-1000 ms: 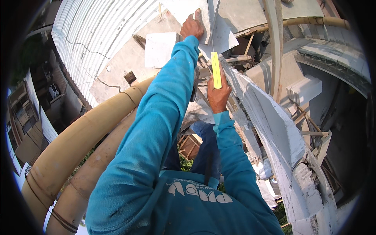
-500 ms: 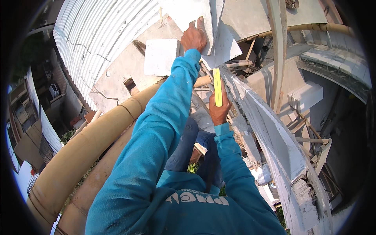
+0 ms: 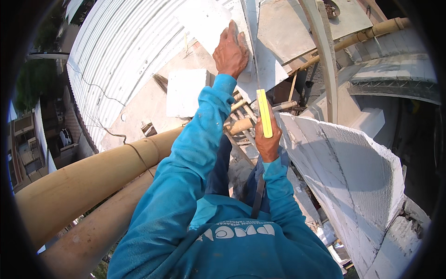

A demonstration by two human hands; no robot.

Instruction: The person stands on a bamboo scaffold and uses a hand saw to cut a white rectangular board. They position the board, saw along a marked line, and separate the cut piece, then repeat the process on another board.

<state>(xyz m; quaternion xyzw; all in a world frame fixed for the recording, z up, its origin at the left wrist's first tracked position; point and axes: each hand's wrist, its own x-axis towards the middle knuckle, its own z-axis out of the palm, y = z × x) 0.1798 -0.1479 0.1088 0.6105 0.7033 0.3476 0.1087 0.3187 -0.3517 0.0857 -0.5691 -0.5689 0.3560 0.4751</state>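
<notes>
My left hand lies on a white masonry block, its visible fingers stretched forward over the surface. Closed around the yellow handle of a handsaw is my right hand, just to the right of and nearer than the left. From the handle the thin blade runs away from me beside the block's right side; bright light and shadow blur where it meets the block. A second white block sits on the pale board to the left of my left wrist.
Thick bamboo poles cross at the left. A white block wall with a rough broken edge curves along the right. An upright timber stands beyond it. White corrugated roofing spreads at the far left, and drops show at both sides.
The view has shifted, with the block wall looming larger at right. My right hand and the saw have come slightly nearer to me. My left hand stays on the block.
</notes>
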